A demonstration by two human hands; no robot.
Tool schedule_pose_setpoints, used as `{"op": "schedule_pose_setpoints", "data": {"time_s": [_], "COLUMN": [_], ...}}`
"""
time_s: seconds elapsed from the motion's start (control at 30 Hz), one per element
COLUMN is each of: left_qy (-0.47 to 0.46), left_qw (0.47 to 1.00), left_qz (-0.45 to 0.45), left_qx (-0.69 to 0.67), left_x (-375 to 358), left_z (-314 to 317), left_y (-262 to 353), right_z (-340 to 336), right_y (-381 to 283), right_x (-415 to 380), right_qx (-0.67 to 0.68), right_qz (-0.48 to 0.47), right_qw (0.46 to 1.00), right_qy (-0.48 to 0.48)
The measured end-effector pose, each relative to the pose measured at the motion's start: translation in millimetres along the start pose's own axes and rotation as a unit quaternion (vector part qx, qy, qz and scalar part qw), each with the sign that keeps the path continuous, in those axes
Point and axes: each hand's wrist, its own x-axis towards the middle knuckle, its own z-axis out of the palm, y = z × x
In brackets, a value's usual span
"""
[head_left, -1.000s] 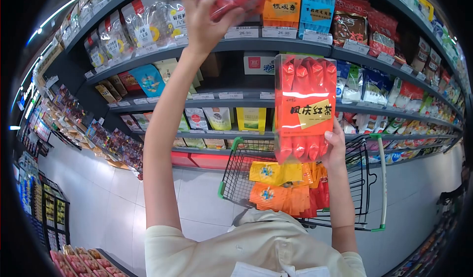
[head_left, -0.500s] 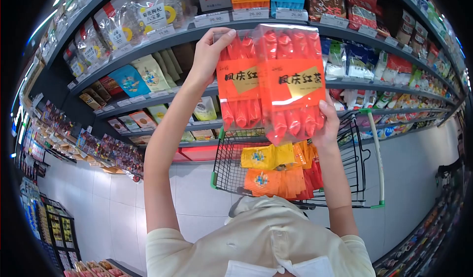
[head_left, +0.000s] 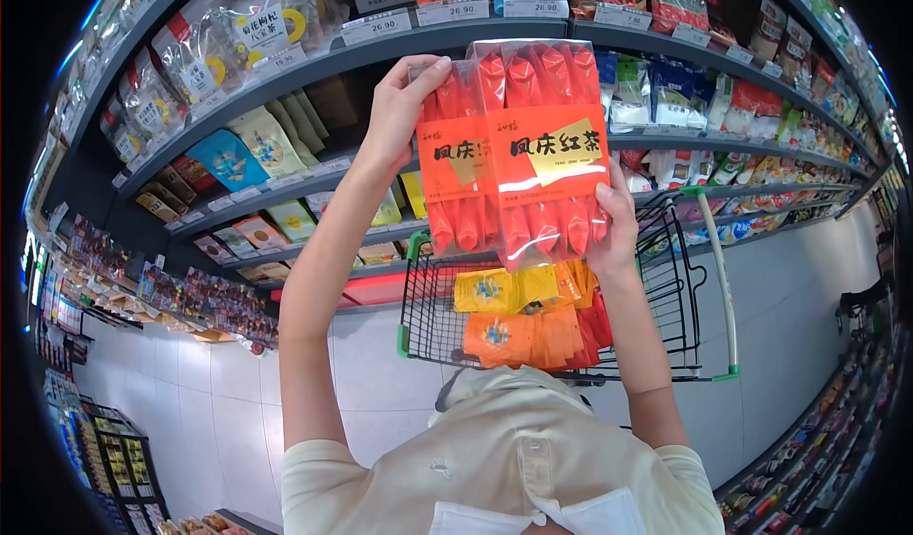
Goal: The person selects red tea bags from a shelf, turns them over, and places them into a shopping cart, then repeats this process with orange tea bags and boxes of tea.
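Observation:
Two clear plastic packs of black tea, filled with red sachets and wrapped with orange-red labels, are held up side by side before the shelf. My left hand (head_left: 404,102) pinches the top left edge of the left tea pack (head_left: 452,159). My right hand (head_left: 616,221) is closed around the lower right side of the right tea pack (head_left: 547,155). The right pack stands in front and covers part of the left one. Below them, a wire shopping cart (head_left: 433,316) holds yellow pouches (head_left: 490,291), orange pouches (head_left: 499,337) and red ones.
Curved shelves (head_left: 333,45) carry bagged teas and price tags across the front. A blue pouch (head_left: 228,161) lies on the middle shelf at left. The cart's handle (head_left: 718,278) is at the right. Racks of goods (head_left: 114,449) flank the tiled floor (head_left: 223,392).
Both tea packs have shifted slightly left in view, and the right pack covers more of the left one. The view has moved a little; both hands keep their grip.

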Motion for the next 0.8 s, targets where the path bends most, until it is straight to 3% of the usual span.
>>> {"op": "schedule_pose_setpoints", "data": {"time_s": [0.33, 0.53, 0.8], "left_qy": [0.002, 0.036, 0.038], "left_qw": [1.0, 0.998, 0.997], "left_qz": [-0.003, -0.022, -0.032], "left_qx": [0.007, -0.036, -0.064], "left_x": [0, -1, 0], "left_z": [-3, -17, -24], "left_y": [-5, 0, -3], "right_z": [-3, -32, -39], "right_y": [5, -7, -11], "right_x": [-2, 0, -3], "right_qx": [-0.002, 0.043, -0.034], "right_qz": [0.003, -0.018, 0.005], "right_qw": [1.0, 0.994, 0.995], "right_qy": [0.013, 0.099, 0.096]}}
